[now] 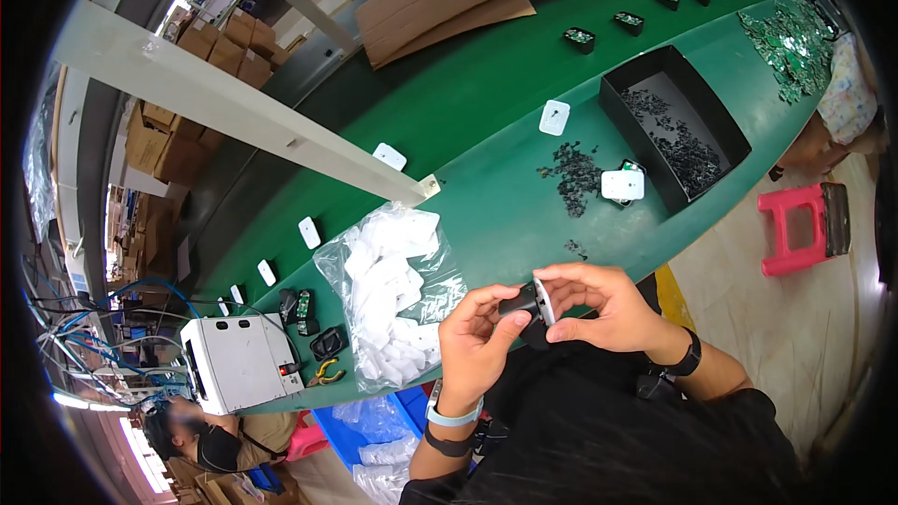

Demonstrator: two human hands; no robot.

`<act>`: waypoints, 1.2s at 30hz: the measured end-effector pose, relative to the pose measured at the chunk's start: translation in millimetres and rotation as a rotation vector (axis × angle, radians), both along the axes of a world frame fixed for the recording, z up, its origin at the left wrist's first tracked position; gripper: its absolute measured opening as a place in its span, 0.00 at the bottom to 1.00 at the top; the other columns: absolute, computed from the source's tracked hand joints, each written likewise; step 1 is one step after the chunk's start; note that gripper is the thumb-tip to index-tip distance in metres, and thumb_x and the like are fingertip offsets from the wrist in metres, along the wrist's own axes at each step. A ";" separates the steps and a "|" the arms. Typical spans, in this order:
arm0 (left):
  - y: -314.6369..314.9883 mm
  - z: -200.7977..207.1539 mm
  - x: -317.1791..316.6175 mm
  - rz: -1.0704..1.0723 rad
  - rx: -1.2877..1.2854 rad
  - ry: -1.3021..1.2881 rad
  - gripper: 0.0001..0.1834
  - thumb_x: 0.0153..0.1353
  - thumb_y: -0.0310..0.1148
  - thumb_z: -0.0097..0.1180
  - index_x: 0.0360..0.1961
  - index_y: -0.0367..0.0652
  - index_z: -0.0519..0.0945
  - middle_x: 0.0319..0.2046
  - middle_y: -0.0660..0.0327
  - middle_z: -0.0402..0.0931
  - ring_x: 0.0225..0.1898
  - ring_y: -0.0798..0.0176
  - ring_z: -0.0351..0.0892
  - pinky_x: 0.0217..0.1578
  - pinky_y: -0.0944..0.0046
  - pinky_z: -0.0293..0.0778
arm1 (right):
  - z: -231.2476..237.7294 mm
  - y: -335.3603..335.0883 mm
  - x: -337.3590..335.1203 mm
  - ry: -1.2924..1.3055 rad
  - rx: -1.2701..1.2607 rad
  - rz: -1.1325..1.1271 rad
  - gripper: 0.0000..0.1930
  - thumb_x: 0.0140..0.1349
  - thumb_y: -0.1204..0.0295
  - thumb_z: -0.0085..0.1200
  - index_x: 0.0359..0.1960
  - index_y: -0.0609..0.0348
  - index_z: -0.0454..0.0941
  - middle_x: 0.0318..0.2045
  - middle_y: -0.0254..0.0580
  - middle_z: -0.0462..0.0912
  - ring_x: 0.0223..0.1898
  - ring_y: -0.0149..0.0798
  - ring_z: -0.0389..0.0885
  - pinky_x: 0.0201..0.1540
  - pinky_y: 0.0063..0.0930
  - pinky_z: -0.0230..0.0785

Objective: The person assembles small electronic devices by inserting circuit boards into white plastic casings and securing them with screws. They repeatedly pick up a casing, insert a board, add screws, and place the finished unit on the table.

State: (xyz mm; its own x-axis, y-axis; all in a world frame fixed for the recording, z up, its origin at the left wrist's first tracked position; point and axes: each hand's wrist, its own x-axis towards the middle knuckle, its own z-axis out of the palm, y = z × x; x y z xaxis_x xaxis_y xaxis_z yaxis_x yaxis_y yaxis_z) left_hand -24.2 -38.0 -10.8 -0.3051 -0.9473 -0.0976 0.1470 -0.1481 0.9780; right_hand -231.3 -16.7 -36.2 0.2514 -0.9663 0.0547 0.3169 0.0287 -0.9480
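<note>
My left hand (475, 346) is closed around a small black plastic housing (526, 303). Between the fingers and thumb of my right hand (606, 310) is a white cover (544, 301), held edge-on against the housing's right side. Whether the two are joined cannot be seen. Left of my hands, a clear plastic bag (332, 266) spills over with white covers (393, 271). Beyond my right hand, one white cover (623, 185) rests on a green circuit board, beside a scatter of small black parts (575, 178).
A black open box (645, 150) of small black parts stands far right, near a heap of green circuit boards (790, 47). White covers and black housings with boards (580, 38) sit along the green belt. A white post (281, 122) rises beyond the bag; pliers (325, 374) lie left.
</note>
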 end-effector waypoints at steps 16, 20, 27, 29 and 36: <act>-4.4 -7.3 -11.6 0.022 -0.111 -0.086 0.15 0.61 0.16 0.64 0.49 0.31 0.77 0.55 0.44 0.79 0.54 0.56 0.82 0.56 0.60 0.78 | 1.1 -9.2 -7.6 0.097 -0.018 -0.036 0.31 0.53 0.76 0.74 0.61 0.59 0.78 0.48 0.44 0.83 0.43 0.35 0.86 0.49 0.28 0.83; -4.8 -7.5 -13.0 0.013 -0.097 -0.097 0.15 0.61 0.16 0.64 0.48 0.30 0.77 0.56 0.43 0.79 0.54 0.56 0.82 0.55 0.60 0.79 | 3.0 -9.2 -11.1 0.229 -0.085 -0.047 0.32 0.53 0.73 0.73 0.62 0.57 0.78 0.47 0.44 0.84 0.42 0.35 0.86 0.48 0.28 0.81; -6.6 -11.8 -14.7 0.005 -0.131 -0.063 0.15 0.60 0.16 0.65 0.47 0.30 0.77 0.56 0.41 0.78 0.55 0.54 0.82 0.54 0.58 0.80 | 5.9 -10.1 -14.9 0.473 -0.318 -0.110 0.31 0.53 0.68 0.73 0.61 0.59 0.78 0.49 0.44 0.83 0.42 0.41 0.85 0.44 0.30 0.79; -4.8 -11.9 -13.9 0.014 -0.169 -0.051 0.15 0.59 0.16 0.66 0.46 0.30 0.77 0.55 0.39 0.78 0.55 0.52 0.82 0.54 0.57 0.80 | 13.3 -8.4 -16.7 0.537 -0.335 -0.106 0.31 0.52 0.70 0.74 0.59 0.60 0.79 0.50 0.45 0.83 0.41 0.42 0.86 0.45 0.29 0.80; 1.7 -2.9 -22.8 0.105 -0.471 -0.094 0.17 0.56 0.24 0.72 0.43 0.34 0.78 0.51 0.34 0.80 0.54 0.43 0.83 0.53 0.52 0.80 | 16.3 -1.4 -9.4 0.552 -0.661 -0.327 0.28 0.49 0.79 0.71 0.56 0.59 0.82 0.55 0.54 0.82 0.44 0.45 0.88 0.40 0.29 0.83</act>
